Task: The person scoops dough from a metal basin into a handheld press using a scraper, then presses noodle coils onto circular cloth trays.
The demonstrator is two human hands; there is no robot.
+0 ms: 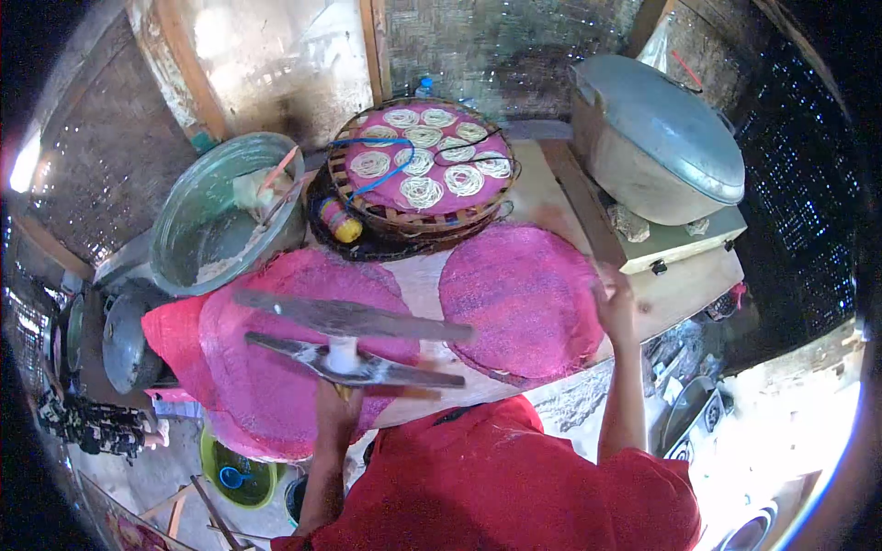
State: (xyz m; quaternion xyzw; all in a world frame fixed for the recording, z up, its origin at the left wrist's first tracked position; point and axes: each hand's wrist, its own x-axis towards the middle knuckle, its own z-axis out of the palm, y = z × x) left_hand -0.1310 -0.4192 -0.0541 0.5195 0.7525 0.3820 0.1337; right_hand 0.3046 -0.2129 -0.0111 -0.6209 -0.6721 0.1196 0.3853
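My left hand (pixel 336 402) is closed around the wooden hand press (pixel 342 356), two long floury bars with a white cylinder between them. The press is held above a pile of pink mesh cloths (pixel 248 386) on the left of the table; part of my hand is hidden behind the lower bar. On the right, my right hand (pixel 614 308), slightly blurred, grips the edge of a round pink mesh-covered mat (pixel 524 298). Nothing lies on this mat. Behind it, a round woven tray (pixel 342 174) carries several coiled noodle nests (pixel 423 136) on pink cloth.
A large green basin (pixel 170 239) with floury residue stands back left. Beside the tray lies a yellow-and-pink roll (pixel 342 223). A big lidded metal pot (pixel 652 138) rests on stones over a stove at back right. A green tub (pixel 220 473) is on the floor.
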